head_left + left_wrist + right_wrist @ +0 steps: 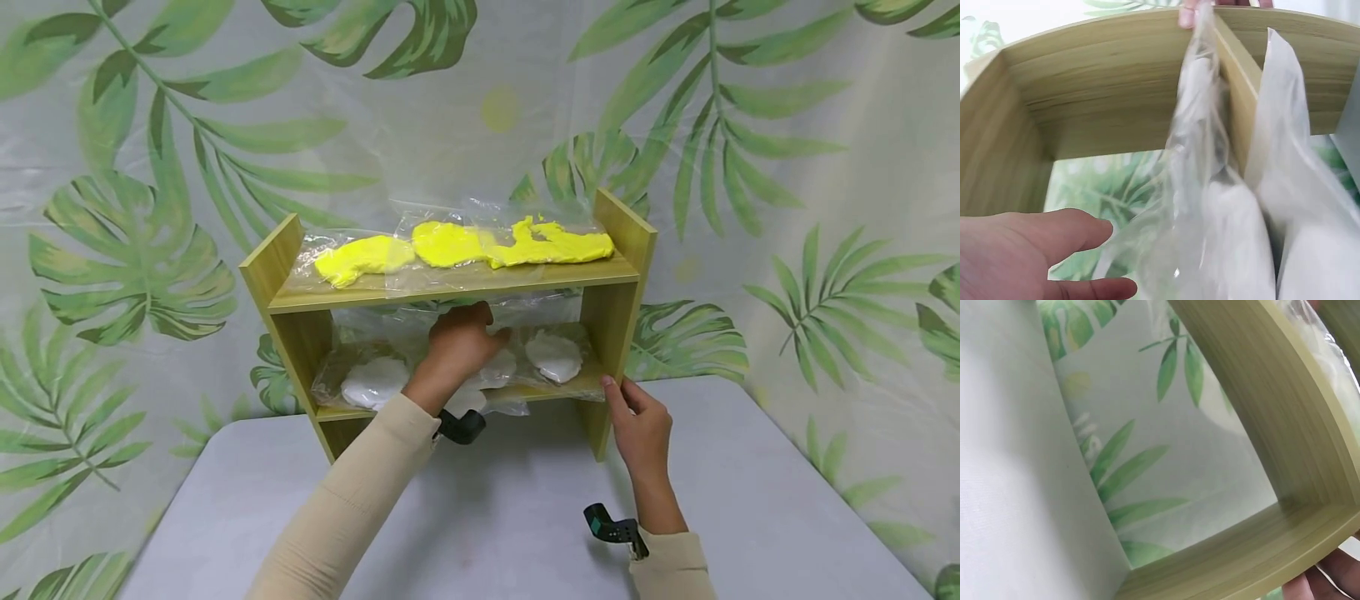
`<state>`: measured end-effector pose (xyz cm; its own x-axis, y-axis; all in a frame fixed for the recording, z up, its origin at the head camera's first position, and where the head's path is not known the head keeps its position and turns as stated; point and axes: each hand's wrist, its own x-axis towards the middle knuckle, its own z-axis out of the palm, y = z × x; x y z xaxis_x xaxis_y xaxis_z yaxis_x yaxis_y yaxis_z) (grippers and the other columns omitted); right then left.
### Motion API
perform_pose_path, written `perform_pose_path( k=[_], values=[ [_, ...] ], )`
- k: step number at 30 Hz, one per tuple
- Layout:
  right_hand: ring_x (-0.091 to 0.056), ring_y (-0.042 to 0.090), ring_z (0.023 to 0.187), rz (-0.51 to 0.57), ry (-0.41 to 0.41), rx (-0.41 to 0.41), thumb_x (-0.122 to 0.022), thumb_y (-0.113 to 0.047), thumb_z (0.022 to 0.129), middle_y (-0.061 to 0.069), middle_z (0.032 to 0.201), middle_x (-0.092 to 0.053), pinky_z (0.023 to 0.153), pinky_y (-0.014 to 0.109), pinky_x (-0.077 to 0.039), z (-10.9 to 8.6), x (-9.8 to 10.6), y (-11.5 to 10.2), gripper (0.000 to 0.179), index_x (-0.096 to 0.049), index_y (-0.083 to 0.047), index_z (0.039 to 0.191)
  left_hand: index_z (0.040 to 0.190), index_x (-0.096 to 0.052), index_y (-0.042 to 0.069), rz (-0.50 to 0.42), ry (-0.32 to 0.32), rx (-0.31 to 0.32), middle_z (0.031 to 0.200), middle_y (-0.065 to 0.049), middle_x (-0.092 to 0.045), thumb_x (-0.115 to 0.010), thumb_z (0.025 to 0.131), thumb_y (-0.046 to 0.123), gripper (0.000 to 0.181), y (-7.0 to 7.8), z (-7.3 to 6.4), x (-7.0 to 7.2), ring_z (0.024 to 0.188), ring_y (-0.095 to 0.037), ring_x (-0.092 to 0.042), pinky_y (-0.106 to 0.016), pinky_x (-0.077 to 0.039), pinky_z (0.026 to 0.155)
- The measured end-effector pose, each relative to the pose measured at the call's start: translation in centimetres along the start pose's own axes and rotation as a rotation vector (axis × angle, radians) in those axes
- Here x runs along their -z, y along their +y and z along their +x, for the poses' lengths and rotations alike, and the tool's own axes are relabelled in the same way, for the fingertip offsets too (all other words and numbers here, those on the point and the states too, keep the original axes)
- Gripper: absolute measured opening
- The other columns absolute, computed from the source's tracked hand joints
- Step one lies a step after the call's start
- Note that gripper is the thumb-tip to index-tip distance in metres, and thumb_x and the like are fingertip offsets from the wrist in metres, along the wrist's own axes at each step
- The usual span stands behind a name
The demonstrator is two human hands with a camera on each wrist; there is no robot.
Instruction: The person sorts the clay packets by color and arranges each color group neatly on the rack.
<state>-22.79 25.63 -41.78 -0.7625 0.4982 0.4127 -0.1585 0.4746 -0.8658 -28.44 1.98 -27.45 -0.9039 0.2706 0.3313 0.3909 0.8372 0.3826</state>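
My left hand point(463, 340) reaches into the middle tier of a wooden shelf unit point(457, 287), over clear plastic bags that hold white, lumpy material point(555, 357). In the left wrist view its thumb and a finger are straight and apart, close beside a clear bag point(1192, 169) with nothing between them. The other fingers are hidden. My right hand point(643, 421) holds the unit's right side panel point(1260, 559), thumb at the front edge by the middle board and fingers behind the panel.
Clear bags with bright yellow material point(450, 244) lie in a row along the top board. The unit stands on a white table point(510, 517) in front of a leaf-print curtain point(480, 125). A white bag point(375, 382) sits at the middle tier's left.
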Motion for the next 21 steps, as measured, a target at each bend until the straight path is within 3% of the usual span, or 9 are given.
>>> perform_pose_path(
  k=[3,6,10,15,21],
  values=[
    [-0.066,0.025,0.097,-0.011,-0.022,-0.006,-0.061,-0.048,0.091,0.010,0.108,-0.071,0.068,0.012,-0.044,0.0,0.2,-0.1,0.046,-0.071,-0.011,0.117,0.104,-0.067,0.009,-0.024,0.038,-0.006,0.095,-0.007,-0.068,-0.063,0.091,0.035,0.029,-0.7,-0.9,0.7,0.081,-0.026,-0.061,-0.038,-0.049,0.062],
    [-0.067,0.024,0.093,-0.024,-0.048,-0.005,-0.061,-0.047,0.092,0.011,0.107,-0.071,0.066,0.013,-0.045,0.3,0.6,-0.1,0.046,-0.071,-0.011,0.118,0.104,-0.069,0.009,-0.051,0.078,-0.016,0.084,-0.004,-0.068,-0.063,0.090,0.033,0.028,-1.4,-1.6,1.4,0.076,-0.024,-0.062,-0.039,-0.050,0.062],
    [-0.066,0.010,0.083,-0.034,-0.106,-0.018,-0.060,-0.050,0.091,0.009,0.107,-0.071,0.065,0.012,-0.047,0.9,1.7,0.2,0.049,-0.068,-0.013,0.122,0.104,-0.070,0.010,-0.109,0.101,-0.018,0.075,0.000,-0.066,-0.062,0.090,0.033,0.028,-2.2,-2.5,2.3,0.070,-0.018,-0.061,-0.038,-0.050,0.064],
    [-0.061,-0.008,0.081,-0.011,-0.175,-0.054,-0.060,-0.049,0.092,0.011,0.116,-0.068,0.068,0.010,-0.049,0.9,3.2,0.4,0.052,-0.064,-0.012,0.128,0.107,-0.069,0.013,-0.170,0.098,-0.047,0.090,0.000,-0.068,-0.062,0.092,0.036,0.029,-3.1,-4.4,3.2,0.077,-0.016,-0.063,-0.037,-0.051,0.070],
    [-0.061,-0.010,0.080,-0.008,-0.131,-0.025,-0.059,-0.044,0.094,0.013,0.114,-0.068,0.068,0.009,-0.049,0.6,5.0,-0.6,0.047,-0.063,-0.012,0.129,0.104,-0.069,0.016,-0.227,0.163,-0.098,0.091,0.003,-0.063,-0.063,0.093,0.030,0.019,-4.4,-7.6,3.9,0.068,-0.012,-0.060,-0.033,-0.051,0.063]
  ],
)
